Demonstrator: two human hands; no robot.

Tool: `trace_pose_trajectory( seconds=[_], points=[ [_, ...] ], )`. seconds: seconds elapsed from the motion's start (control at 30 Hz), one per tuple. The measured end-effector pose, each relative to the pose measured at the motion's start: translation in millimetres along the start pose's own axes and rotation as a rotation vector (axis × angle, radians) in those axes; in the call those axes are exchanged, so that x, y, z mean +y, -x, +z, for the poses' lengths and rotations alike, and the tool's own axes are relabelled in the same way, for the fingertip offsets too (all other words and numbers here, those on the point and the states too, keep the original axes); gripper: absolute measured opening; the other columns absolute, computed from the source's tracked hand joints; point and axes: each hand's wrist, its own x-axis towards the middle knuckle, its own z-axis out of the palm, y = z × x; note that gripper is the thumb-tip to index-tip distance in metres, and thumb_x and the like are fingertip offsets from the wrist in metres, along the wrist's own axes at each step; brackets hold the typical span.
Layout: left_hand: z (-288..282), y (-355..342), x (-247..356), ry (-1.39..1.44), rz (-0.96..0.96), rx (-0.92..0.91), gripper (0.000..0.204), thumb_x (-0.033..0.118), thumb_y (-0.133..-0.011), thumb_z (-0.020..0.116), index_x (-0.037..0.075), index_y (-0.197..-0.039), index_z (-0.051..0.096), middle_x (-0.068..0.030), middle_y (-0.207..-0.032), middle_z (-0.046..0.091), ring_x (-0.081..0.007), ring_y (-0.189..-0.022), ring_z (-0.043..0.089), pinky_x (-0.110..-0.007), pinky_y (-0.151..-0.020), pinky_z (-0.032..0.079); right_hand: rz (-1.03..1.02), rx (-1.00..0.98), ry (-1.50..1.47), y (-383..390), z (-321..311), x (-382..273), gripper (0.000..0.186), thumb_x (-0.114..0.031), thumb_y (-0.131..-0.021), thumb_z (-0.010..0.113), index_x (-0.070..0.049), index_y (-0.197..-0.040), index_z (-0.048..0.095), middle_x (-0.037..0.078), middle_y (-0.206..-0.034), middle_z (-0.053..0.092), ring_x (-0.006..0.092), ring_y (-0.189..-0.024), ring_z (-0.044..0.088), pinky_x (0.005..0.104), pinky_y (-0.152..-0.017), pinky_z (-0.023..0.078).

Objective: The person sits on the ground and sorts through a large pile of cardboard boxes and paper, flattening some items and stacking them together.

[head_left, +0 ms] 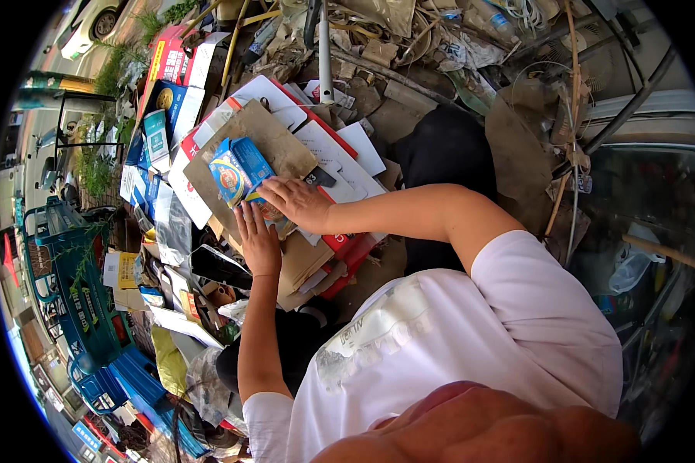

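A small blue box point(247, 157) with a round red-and-yellow picture lies on a brown cardboard sheet point(270, 135), looking partly flattened. My right hand point(300, 204) rests on the box's near right corner, palm down with fingers stretched out. Close beside it, my left hand point(259, 241) reaches up to the box's near edge, its fingers straight and flat. Both hands are open and grip nothing that I can see. Under the brown sheet is a stack of flattened red and white cardboard point(345, 151). My right forearm hides part of that stack.
Left of the stack lie a blue carton point(161, 99), a red carton point(173, 58) and clear plastic film point(171, 224). A grey metal pole point(326, 58) stands beyond it. Scrap and sticks cover the far ground. At far left is a green-and-blue cart point(85, 309).
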Motion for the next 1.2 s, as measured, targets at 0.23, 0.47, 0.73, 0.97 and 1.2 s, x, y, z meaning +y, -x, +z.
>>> trace_pose_trajectory(
  seconds=[0.23,0.47,0.73,0.97,1.2],
  points=[
    [23,-10,-18,-0.033,0.061,-0.082,0.071,0.016,-0.085,0.063,-0.004,-0.147,0.034,-0.0212,-0.158,0.025,-0.0354,-0.149,0.016,-0.04,-0.119,0.023,-0.338,-0.198,0.14,-10,28,10,0.052,-0.017,-0.092,0.049,0.0,-0.141,0.043,0.014,-0.148,0.042,0.0254,-0.139,0.039,0.0391,-0.112,0.031],
    [54,-19,-28,0.067,0.127,-0.176,0.065,0.021,-0.087,0.053,-0.004,-0.145,0.038,-0.021,-0.155,0.031,-0.0338,-0.147,0.026,-0.04,-0.119,0.025,-0.272,-0.434,0.085,-10,55,23,0.051,-0.011,-0.091,0.05,0.004,-0.139,0.044,0.018,-0.149,0.042,0.0285,-0.139,0.041,0.0388,-0.108,0.039],
    [93,-24,-32,0.092,0.072,-0.228,0.063,0.024,-0.089,0.049,-0.002,-0.145,0.04,-0.0204,-0.156,0.032,-0.0333,-0.146,0.027,-0.041,-0.117,0.028,-0.288,-0.614,0.064,-11,72,39,0.06,-0.008,-0.089,0.052,0.001,-0.146,0.036,0.017,-0.155,0.032,0.0287,-0.144,0.032,0.0395,-0.111,0.038],
    [91,-76,-29,0.002,0.053,-0.426,0.077,0.028,-0.083,0.06,-0.004,-0.148,0.033,-0.0233,-0.158,0.024,-0.0391,-0.147,0.021,-0.04,-0.12,0.023,-0.18,-0.669,0.098,-42,68,48,0.061,-0.01,-0.09,0.051,-0.001,-0.148,0.034,0.014,-0.157,0.03,0.0267,-0.146,0.028,0.04,-0.114,0.033],
    [76,-77,-34,-0.037,0.293,-0.469,0.067,0.038,-0.092,0.05,-0.002,-0.145,0.038,-0.0235,-0.154,0.031,-0.0445,-0.144,0.023,-0.051,-0.12,0.015,-0.224,-0.587,0.021,-74,-82,-6,0.029,-0.018,-0.084,0.058,-0.002,-0.108,0.066,0.012,-0.098,0.069,0.0276,-0.094,0.066,0.0488,-0.093,0.04]
  ],
)
